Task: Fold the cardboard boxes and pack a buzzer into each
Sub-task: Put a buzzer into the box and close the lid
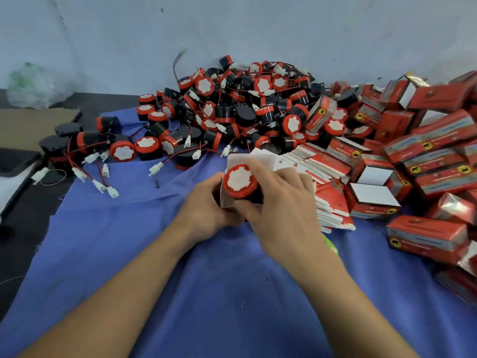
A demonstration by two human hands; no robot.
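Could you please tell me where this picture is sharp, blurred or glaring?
Head view: light is soft and even, with faint shadows on the blue cloth; the held buzzer and its box at centre are fairly sharp; the plastic bag at far left and the packed boxes at the right edge smear; glare streaks one wrapped box there.

left hand (206,205) grips box (260,158) | right hand (281,202) holds buzzer (240,180) at its mouth | blue cloth (154,254) beneath

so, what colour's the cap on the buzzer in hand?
Buzzer: white centre, red rim, black body. Head view shows it best.
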